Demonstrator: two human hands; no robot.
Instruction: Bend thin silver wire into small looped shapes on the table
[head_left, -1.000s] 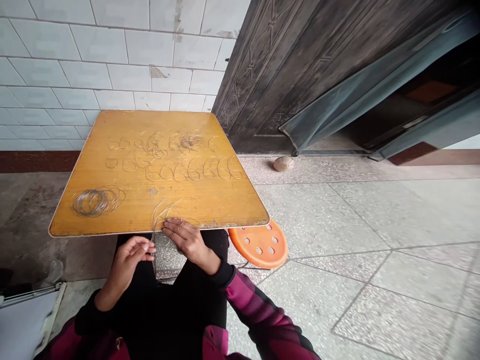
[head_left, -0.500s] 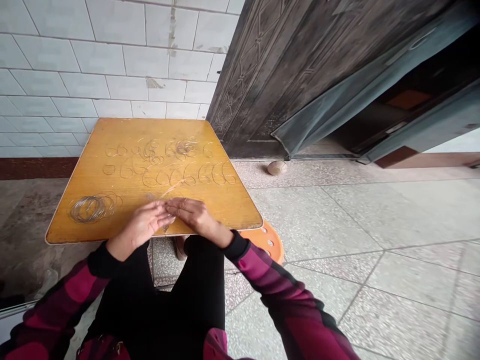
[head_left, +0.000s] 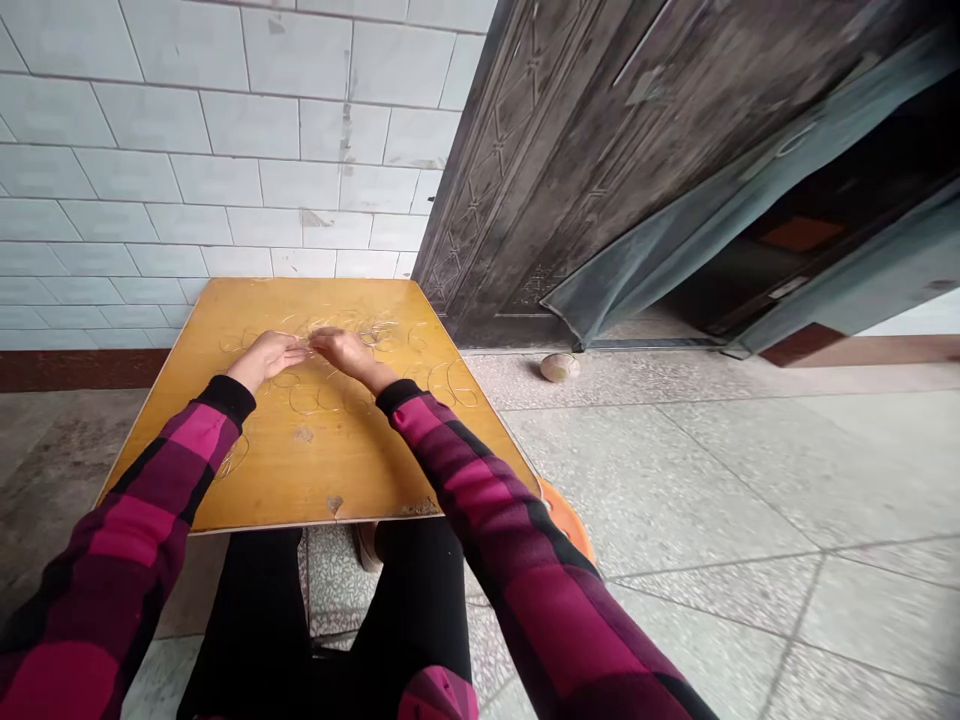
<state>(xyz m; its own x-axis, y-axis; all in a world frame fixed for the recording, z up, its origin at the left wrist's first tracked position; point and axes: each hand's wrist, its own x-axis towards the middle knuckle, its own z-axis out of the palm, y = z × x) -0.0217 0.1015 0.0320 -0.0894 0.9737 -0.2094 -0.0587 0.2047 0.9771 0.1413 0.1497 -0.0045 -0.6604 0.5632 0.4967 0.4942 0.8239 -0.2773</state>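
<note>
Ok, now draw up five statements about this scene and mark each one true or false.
1. The left hand and right hand are close together over the table. True.
2. The sleeves are plain green. False: the sleeves are checked in magenta and black.
3. Thin wire pieces lie near the right hand. True.
4. The rounded object is on the table. False: the rounded object lies on the floor.
5. Part of an orange stool shows by the table's near right corner. True.
</note>
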